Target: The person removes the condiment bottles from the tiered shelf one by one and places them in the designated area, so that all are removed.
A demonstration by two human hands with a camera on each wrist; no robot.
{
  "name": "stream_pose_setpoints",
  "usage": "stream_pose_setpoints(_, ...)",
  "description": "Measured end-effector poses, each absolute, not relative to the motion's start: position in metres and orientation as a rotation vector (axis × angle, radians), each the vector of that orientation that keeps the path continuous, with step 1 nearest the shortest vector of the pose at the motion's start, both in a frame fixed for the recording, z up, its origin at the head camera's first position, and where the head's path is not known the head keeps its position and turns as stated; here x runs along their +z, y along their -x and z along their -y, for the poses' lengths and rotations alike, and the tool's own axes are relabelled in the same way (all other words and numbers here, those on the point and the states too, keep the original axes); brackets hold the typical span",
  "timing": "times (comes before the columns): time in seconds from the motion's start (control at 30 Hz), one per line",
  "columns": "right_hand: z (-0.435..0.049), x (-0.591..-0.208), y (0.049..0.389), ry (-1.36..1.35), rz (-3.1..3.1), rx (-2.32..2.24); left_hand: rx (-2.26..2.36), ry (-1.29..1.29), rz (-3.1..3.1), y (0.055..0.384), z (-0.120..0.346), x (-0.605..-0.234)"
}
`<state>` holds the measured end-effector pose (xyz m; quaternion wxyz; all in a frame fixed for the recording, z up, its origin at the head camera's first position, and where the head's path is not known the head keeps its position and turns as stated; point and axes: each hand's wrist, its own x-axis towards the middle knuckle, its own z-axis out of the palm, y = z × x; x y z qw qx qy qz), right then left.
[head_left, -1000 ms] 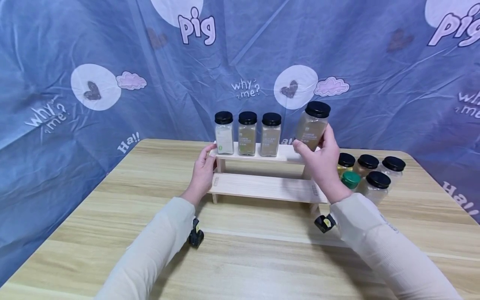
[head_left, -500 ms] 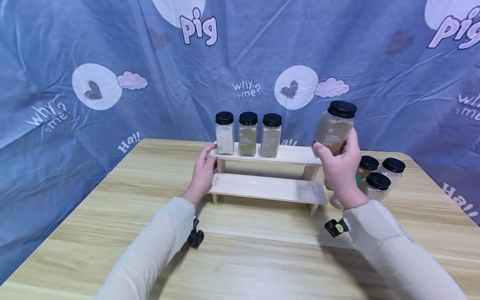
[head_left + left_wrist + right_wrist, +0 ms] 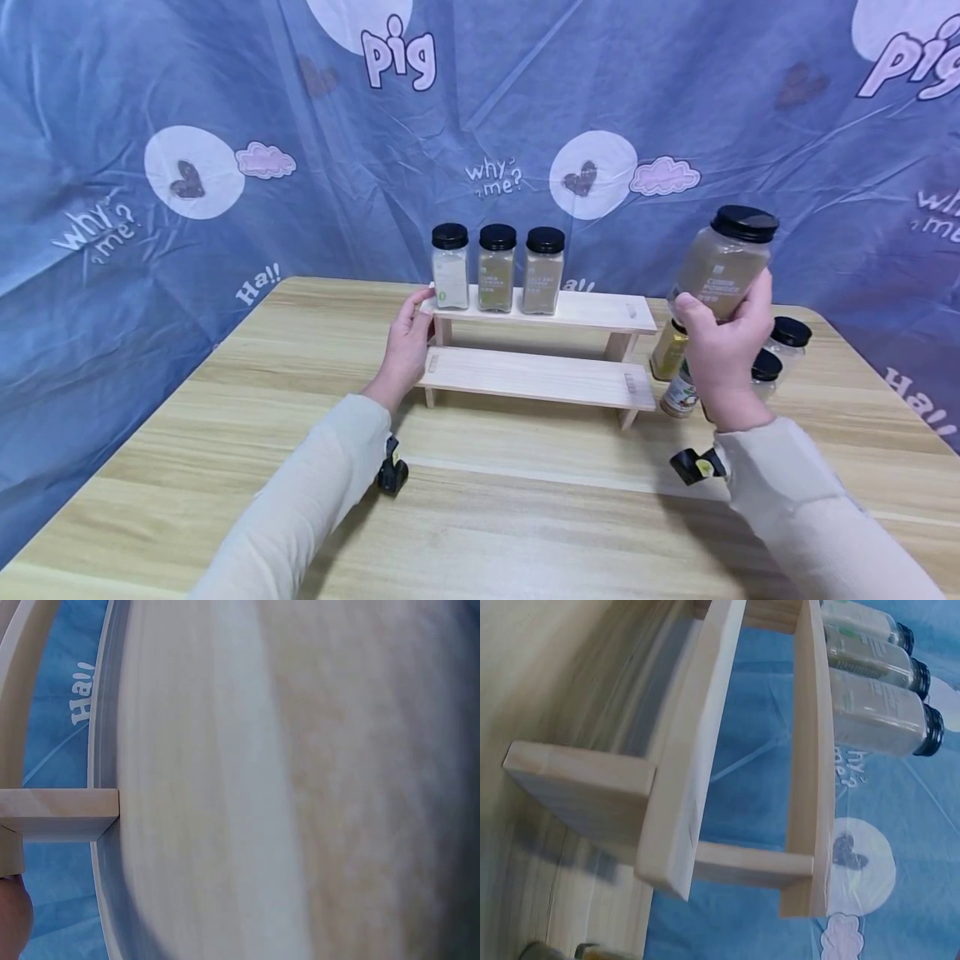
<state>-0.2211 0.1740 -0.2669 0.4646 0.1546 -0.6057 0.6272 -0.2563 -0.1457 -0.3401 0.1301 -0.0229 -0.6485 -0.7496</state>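
My right hand [image 3: 726,362] grips a black-lidded spice jar [image 3: 718,271] of brown powder, its label reading cumin powder. The jar is up in the air, slightly tilted, right of a two-tier wooden shelf rack [image 3: 525,377]. My left hand [image 3: 407,354] holds the left end of the rack's upper board, thumb on top. On that board stand a jar of pale powder [image 3: 450,275], a jar of brown powder [image 3: 496,277] and another brownish jar [image 3: 543,279], side by side at the left. In the right wrist view, the held jar is hidden.
Right of the rack stand several more jars: a yellow one [image 3: 667,354], a small one with a pale label [image 3: 679,395] and black-lidded ones [image 3: 791,332], partly behind my right hand. A blue printed cloth [image 3: 337,200] hangs behind the wooden table [image 3: 480,517].
My right hand has carried the cumin jar rightward, from above the upper board's right part to beyond the rack's right end. The left hand has stayed on the rack.
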Motion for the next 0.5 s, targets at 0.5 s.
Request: stream_pose_setpoints(0.5, -0.203, -0.267, 0.212, -0.329, 1.326, 1.657, -2.164, 0.077, 1.889, 0.256, 0.146, -0.340)
